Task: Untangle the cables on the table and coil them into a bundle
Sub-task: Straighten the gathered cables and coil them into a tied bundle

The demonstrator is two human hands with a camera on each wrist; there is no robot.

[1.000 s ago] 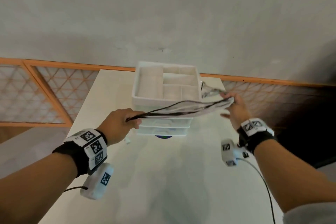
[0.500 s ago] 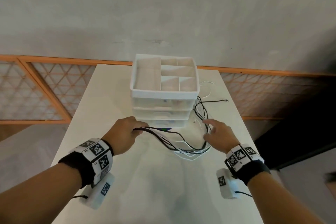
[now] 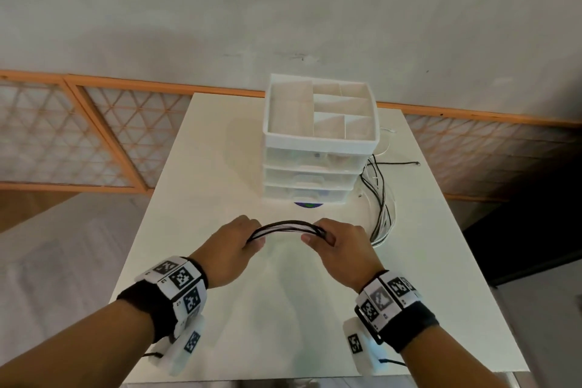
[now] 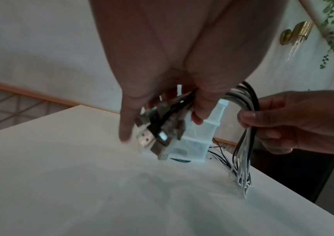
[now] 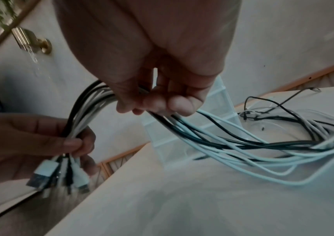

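Several black and white cables (image 3: 288, 226) arch in a short span between my two hands above the white table (image 3: 220, 167). My left hand (image 3: 233, 244) grips the bundle near its plug ends (image 4: 152, 135), which hang below the fingers. My right hand (image 3: 333, 241) grips the same cables (image 5: 93, 99) a little further along. Beyond the right hand the cables (image 5: 263, 143) trail down in loose loops (image 3: 382, 214) onto the table, to the right of the drawer unit. One black end (image 3: 409, 163) lies stretched towards the right edge.
A white plastic drawer unit (image 3: 319, 142) with an open compartment tray on top stands at the back middle of the table. An orange lattice fence (image 3: 78, 132) runs behind the table. Bare tabletop lies in front of my hands.
My right hand came in from the right and took hold of the cables close to the left hand. The slack that sagged onto the table between the hands is now a short raised arch.
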